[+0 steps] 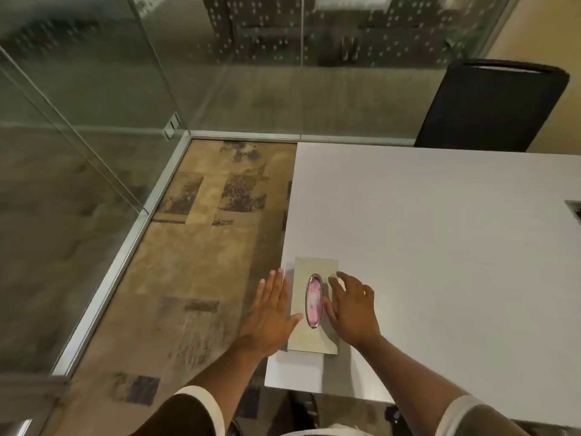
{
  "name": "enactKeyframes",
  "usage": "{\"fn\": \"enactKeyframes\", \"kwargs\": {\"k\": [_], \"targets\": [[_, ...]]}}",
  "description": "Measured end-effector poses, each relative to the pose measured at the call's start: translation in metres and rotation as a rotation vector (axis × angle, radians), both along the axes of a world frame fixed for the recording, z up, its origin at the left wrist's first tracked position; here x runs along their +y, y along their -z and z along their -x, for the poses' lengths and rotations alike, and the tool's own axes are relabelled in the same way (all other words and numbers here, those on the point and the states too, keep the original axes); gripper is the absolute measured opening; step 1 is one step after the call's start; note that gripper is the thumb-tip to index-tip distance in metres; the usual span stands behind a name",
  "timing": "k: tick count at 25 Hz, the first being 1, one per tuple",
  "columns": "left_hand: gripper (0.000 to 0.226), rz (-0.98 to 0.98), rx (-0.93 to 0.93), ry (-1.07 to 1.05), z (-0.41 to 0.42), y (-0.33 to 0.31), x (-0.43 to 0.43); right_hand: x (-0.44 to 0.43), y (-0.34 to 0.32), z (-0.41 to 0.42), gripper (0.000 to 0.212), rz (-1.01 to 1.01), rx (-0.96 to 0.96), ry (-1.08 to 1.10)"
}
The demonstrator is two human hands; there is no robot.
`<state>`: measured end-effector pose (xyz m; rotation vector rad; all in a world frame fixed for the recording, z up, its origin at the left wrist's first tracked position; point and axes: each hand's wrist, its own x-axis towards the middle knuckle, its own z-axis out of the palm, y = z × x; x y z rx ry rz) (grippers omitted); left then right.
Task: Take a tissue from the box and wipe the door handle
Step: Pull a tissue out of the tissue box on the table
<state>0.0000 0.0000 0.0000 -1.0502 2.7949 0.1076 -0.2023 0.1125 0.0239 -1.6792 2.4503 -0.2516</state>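
A beige tissue box lies flat near the front left corner of the white table. Its top has an oval metal-rimmed opening with a pink tissue showing inside. My left hand is flat against the box's left side, fingers straight and apart, thumb resting on the box top. My right hand rests on the box's right half, fingers spread and slightly curled beside the opening. Neither hand holds the tissue. No door handle is visible.
Glass partition walls with metal frames run along the left and back. Patterned carpet lies between the glass and the table. A black office chair stands behind the table at the right. A dark recess sits at the table's right edge.
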Motion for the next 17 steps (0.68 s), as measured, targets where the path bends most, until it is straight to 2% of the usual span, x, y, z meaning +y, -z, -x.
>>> {"fn": "enactKeyframes", "kwargs": {"k": [3, 5, 9, 11, 17], "targets": [[0.091, -0.018, -0.013, 0.064, 0.011, 0.005, -0.001, -0.002, 0.004, 0.002, 0.037, 0.034, -0.004, -0.034], [0.091, -0.096, -0.043, 0.091, 0.017, 0.004, 0.000, -0.006, 0.005, -0.001, 0.032, 0.026, -0.006, -0.060], [0.103, -0.215, -0.124, 0.160, 0.019, 0.000, 0.002, -0.016, 0.005, -0.006, 0.017, -0.061, 0.008, -0.095], [0.102, -0.267, -0.156, 0.157, 0.019, -0.001, 0.003, -0.021, 0.006, -0.008, 0.010, -0.077, -0.001, -0.100], [0.091, -0.243, -0.227, 0.204, 0.022, 0.000, -0.001, -0.029, 0.007, -0.010, 0.009, -0.145, 0.025, -0.090]]}}
